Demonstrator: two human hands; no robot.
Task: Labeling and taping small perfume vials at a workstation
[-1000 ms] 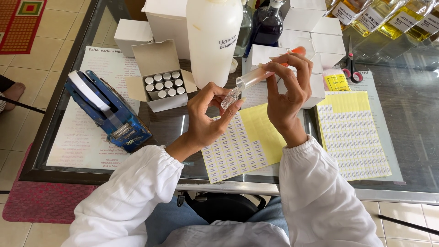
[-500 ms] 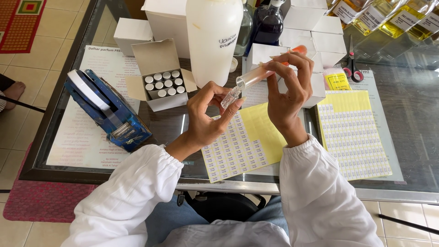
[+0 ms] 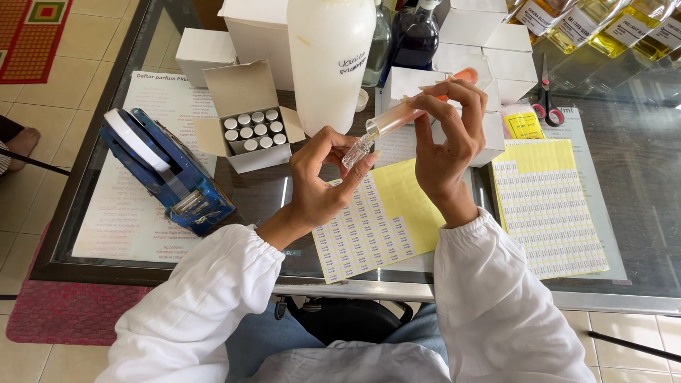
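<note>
Head view shows us a small clear glass vial [image 3: 357, 151] pinched between the thumb and fingertips of our left hand [image 3: 325, 181], held above the glass table [image 3: 638, 184]. Our right hand [image 3: 445, 135] is closed around a slim plastic syringe [image 3: 411, 111] with an orange plunger end, its tip meeting the vial's mouth. Both wrists are bent inward, so the hands nearly touch; white cuffed sleeves cover the forearms. Just below the vial lies a yellow sheet of small white labels [image 3: 376, 223]. A second label sheet [image 3: 550, 213] lies to the right. Behind the hands stands a tall white plastic bottle [image 3: 330, 60]. To the left we see an open white carton of capped vials [image 3: 248, 128] and a blue tape dispenser [image 3: 170, 174].
</note>
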